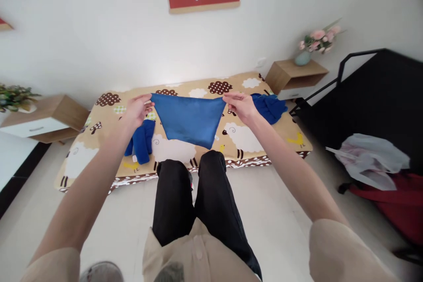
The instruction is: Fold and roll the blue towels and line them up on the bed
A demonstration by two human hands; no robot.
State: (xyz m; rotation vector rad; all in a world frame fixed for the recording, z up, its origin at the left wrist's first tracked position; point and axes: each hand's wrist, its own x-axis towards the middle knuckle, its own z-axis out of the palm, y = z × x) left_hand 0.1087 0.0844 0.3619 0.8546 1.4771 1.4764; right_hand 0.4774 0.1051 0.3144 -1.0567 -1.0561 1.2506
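A blue cloth (190,119) hangs stretched between my two hands above the bed. My left hand (137,110) pinches its left top corner with closed fingers. My right hand (241,105) pinches the right top corner the same way. The cloth droops to a point above my knees. A folded blue cloth (142,141) lies on the bed under my left wrist. A crumpled blue cloth (269,106) lies on the bed just right of my right hand.
The bed (261,150) has a tan sheep-print cover and stands against the wall. Wooden shelves flank it, the left one (49,119) with a plant, the right one (294,75) with a flower vase. A black rack (373,97) with a plastic bag (373,158) stands at right.
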